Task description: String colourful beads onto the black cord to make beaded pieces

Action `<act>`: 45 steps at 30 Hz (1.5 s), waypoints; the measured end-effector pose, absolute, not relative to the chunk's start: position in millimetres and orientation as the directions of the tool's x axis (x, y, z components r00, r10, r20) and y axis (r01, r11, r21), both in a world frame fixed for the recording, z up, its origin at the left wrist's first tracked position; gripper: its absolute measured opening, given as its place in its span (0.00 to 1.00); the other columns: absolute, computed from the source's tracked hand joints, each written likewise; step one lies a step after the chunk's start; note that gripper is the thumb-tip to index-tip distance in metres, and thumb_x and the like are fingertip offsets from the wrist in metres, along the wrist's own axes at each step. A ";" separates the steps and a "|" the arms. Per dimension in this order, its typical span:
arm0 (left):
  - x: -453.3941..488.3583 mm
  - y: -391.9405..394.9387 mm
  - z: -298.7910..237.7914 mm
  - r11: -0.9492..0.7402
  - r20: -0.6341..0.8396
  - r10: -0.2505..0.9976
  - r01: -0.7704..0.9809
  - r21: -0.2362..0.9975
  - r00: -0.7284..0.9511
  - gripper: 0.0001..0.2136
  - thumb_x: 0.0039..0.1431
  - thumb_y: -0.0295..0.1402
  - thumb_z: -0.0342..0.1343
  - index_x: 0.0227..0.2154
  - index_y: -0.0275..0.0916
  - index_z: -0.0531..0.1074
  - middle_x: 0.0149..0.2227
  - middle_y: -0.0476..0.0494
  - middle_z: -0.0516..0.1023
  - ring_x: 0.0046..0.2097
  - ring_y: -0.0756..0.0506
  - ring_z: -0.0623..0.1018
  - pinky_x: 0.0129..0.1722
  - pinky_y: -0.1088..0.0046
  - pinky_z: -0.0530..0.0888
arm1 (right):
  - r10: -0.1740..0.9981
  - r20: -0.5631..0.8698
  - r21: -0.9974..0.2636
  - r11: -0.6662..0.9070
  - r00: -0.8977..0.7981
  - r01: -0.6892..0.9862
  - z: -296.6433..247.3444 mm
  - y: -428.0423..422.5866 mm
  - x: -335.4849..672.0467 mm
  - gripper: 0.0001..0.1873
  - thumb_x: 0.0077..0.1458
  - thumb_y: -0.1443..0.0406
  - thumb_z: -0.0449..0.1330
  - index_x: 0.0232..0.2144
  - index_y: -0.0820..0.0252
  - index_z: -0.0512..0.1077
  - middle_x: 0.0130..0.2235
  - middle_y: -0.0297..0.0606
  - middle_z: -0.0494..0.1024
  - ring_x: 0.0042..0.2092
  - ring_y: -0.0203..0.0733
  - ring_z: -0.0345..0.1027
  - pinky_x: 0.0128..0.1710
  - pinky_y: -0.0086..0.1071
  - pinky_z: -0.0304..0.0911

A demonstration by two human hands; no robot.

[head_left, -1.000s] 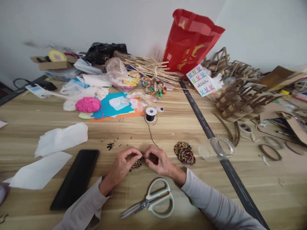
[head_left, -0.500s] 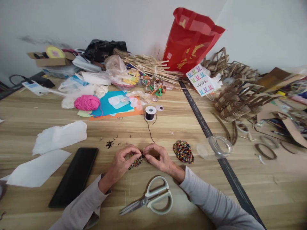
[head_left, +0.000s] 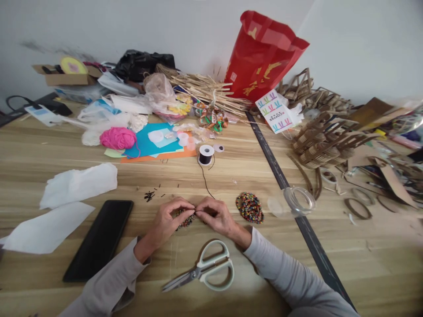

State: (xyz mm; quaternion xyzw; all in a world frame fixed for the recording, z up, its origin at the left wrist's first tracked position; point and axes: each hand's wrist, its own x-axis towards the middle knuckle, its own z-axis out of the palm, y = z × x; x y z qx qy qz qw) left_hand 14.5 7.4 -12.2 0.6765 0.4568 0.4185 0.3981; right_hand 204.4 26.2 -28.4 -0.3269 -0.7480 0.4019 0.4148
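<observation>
Beads (head_left: 187, 221) in a bunch; small, dark, multicoloured

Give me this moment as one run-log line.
left hand: pinching beaded strand | right hand: at left's fingertips, hold unclear | scissors: lying on near side | spool: upright, farther off

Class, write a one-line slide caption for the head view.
Left hand and right hand meet at beads, between spool and scissors.
</observation>
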 end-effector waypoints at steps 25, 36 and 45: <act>13.2 7.6 -9.9 -0.340 0.257 0.932 0.376 0.862 0.255 0.05 0.57 0.30 0.56 0.27 0.36 0.73 0.27 0.46 0.75 0.32 0.47 0.74 0.35 0.72 0.70 | 0.823 0.385 -0.853 0.490 -0.418 0.181 -25.5 26.6 206.7 0.10 0.60 0.62 0.56 0.29 0.61 0.71 0.29 0.38 0.71 0.32 0.38 0.64 0.33 0.31 0.61; 16.3 3.0 -12.3 -0.605 0.326 0.792 0.592 0.533 0.516 0.05 0.56 0.26 0.56 0.28 0.38 0.76 0.31 0.43 0.75 0.38 0.44 0.72 0.41 0.64 0.69 | 0.899 0.287 -0.921 0.354 -0.331 0.162 -29.8 26.7 207.4 0.09 0.58 0.61 0.58 0.29 0.62 0.70 0.29 0.36 0.70 0.32 0.36 0.64 0.31 0.28 0.60; 21.7 -0.6 -21.0 -0.602 0.305 0.797 0.718 0.348 0.521 0.05 0.57 0.26 0.56 0.28 0.37 0.74 0.32 0.44 0.74 0.41 0.41 0.70 0.46 0.60 0.68 | 0.898 0.291 -0.923 0.354 -0.332 0.149 -27.7 26.9 205.2 0.08 0.57 0.63 0.58 0.28 0.62 0.70 0.28 0.34 0.69 0.29 0.34 0.63 0.29 0.27 0.59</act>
